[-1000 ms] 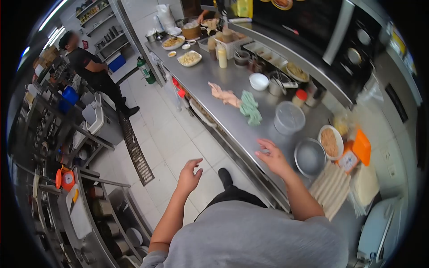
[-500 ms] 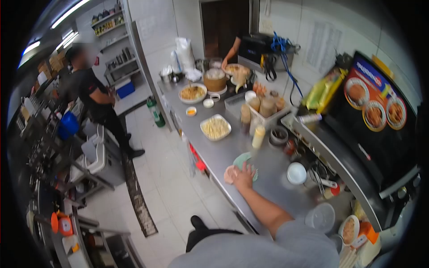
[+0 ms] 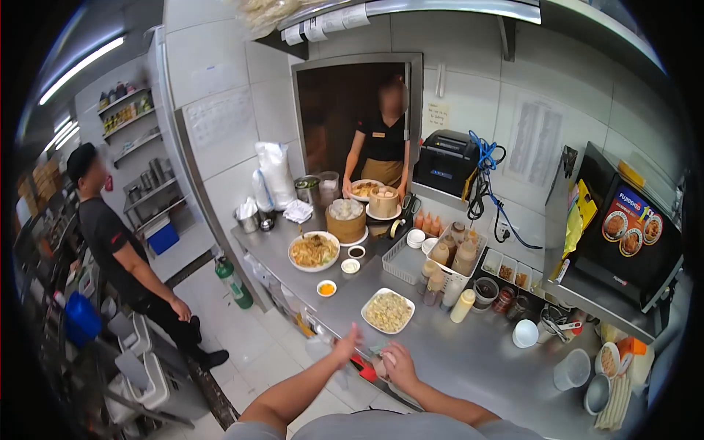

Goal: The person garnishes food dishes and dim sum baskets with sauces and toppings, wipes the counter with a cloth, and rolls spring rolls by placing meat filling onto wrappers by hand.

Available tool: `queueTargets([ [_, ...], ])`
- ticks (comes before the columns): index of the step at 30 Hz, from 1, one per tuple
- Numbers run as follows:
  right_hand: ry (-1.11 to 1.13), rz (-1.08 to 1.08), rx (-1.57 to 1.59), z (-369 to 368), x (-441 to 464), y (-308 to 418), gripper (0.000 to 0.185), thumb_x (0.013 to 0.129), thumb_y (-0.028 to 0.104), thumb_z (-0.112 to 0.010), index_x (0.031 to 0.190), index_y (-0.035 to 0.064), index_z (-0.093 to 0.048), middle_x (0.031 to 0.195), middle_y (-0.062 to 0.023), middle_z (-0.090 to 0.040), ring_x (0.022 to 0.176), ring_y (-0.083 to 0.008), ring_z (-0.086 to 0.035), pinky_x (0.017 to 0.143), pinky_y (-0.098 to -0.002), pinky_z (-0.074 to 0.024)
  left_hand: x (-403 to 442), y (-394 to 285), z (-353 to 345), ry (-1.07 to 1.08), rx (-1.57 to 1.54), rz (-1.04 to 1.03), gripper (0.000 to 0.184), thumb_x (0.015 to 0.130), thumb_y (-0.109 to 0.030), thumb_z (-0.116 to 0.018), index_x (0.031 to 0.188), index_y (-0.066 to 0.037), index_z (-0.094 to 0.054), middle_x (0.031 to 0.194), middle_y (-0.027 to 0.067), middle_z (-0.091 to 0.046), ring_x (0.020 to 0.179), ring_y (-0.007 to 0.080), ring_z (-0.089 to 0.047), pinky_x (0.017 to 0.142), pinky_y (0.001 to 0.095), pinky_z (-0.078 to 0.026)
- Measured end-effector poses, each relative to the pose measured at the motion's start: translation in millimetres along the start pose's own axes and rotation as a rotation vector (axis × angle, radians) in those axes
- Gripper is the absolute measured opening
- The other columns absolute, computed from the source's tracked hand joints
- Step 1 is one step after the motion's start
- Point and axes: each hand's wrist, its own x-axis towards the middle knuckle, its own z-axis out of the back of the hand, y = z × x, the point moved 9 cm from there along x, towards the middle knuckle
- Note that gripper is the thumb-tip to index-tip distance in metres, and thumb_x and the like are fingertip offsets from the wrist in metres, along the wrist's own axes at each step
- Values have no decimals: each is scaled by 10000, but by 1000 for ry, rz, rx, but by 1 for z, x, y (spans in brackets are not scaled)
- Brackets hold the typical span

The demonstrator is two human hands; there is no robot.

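My right hand [image 3: 400,367] is closed on a crumpled cloth [image 3: 379,364] at the front edge of the steel counter [image 3: 469,359]. Pinkish and pale green parts of the cloth show beside the fingers; the rest is hidden by the hand. Just to its left, my left hand [image 3: 346,345] is held up with its fingers apart and nothing in it. A white square bowl of fried rice [image 3: 389,311] stands on the counter beyond both hands. Behind that bowl are sauce bottles [image 3: 462,305] and a white basket [image 3: 402,265].
A noodle plate [image 3: 314,251], small sauce cups [image 3: 327,289] and a bamboo steamer [image 3: 346,220] stand at the far left. At the hatch, a person [image 3: 381,139] reaches toward another plate and steamer. Another person [image 3: 121,249] stands left. Tubs [image 3: 572,369] are at right.
My right hand has moved from the countertop to its front edge with the cloth. My left hand has come into view. The view has tilted up, showing more of the person at the hatch.
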Motion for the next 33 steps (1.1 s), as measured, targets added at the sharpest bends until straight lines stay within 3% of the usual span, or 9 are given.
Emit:
queueTargets([
  [2,-129,-21,100,24,6,74,372,792,255,-691,1098,61,-604,1243,-192,-538,1110,-385,-491,948,-465,-406,-69,-7,-85,614,-468,570,915,797,-829,-284,1345,-121,-472,1237,71,-578,1129,230,-546,943,417,-434],
  [4,-128,22,-96,34,6,86,407,795,259,-691,1130,53,-584,1216,-195,-545,1099,-391,-497,943,-466,-406,-83,-10,-121,792,-536,484,939,773,-850,-267,1358,-137,-448,1318,72,-510,1136,211,-539,950,379,-422],
  [10,209,-6,-317,51,-36,91,411,792,269,-688,1135,66,-588,1121,-157,-593,1025,-357,-545,903,-429,-436,-125,8,-119,1083,-4,376,871,880,-742,-229,1425,-69,-324,1418,97,-426,1296,229,-415,1081,372,-321],
  [14,249,19,-330,41,-34,89,435,763,296,-708,1132,94,-599,1062,-129,-625,995,-337,-573,882,-420,-463,-120,3,-69,904,-216,227,659,967,-599,-301,1317,-78,-503,1414,68,-426,1262,192,-432,1029,372,-346],
  [16,167,-192,-472,70,-13,68,423,769,302,-701,1139,118,-610,1056,-128,-640,1006,-336,-585,902,-413,-465,-105,-21,-4,728,-396,51,587,978,-531,-351,1277,-56,-524,1389,84,-468,1263,221,-443,1045,410,-355],
  [21,118,-814,-914,101,-77,-46,573,815,388,-632,1322,152,-506,1434,-217,-366,1267,-466,-361,1008,-579,-339,-113,-8,202,118,-198,-109,423,955,-387,-469,1220,-71,-563,1283,71,-553,1178,219,-520,960,419,-425],
  [23,61,-822,-831,94,-83,-57,593,833,413,-606,1352,151,-489,1478,-245,-265,1325,-499,-257,1038,-633,-250,-127,48,261,-57,-135,25,399,926,-349,-509,1208,-73,-568,1243,75,-570,1136,224,-539,936,403,-437],
  [30,76,-731,-588,108,-76,-174,670,752,372,-691,1355,171,-478,1488,-214,-270,1327,-433,-293,1029,-610,-281,-168,136,249,-86,-257,257,355,911,-262,-552,1189,-43,-570,1139,102,-601,1022,239,-602,835,370,-492],
  [33,-117,-630,-983,133,-47,-101,748,673,292,-753,1348,142,-467,1433,-207,-365,1310,-401,-342,1038,-565,-298,-148,122,208,11,-172,190,340,920,-253,-545,1174,-30,-577,1111,101,-623,997,236,-613,834,365,-490],
])
